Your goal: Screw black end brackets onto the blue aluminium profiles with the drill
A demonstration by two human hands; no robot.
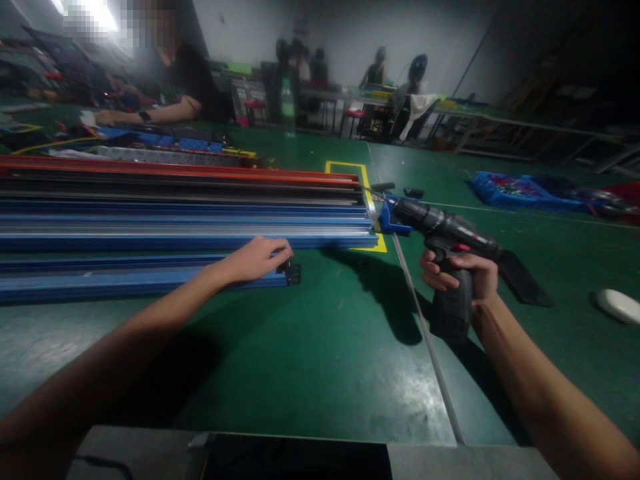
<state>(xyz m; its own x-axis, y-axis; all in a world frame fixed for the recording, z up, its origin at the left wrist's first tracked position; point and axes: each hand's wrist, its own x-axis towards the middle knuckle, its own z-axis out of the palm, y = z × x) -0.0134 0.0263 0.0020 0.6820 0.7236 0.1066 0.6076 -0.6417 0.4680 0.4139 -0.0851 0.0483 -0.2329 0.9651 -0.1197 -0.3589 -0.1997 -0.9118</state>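
Note:
My right hand is wrapped around the grip of a black cordless drill, held above the table. Its long thin bit points left, toward the ends of the stacked rails. My left hand rests over the right end of a single blue metal rail, fingers curled at a black end cap there. Part of the cap is hidden under the fingers. Behind this rail lie several more blue rails, with black and orange-red rails beyond them.
A small blue tray stands behind the drill's tip, near yellow tape on the green table. A blue bin with small parts is at the far right, a white object nearer. Across the table a person's arm reaches over parts.

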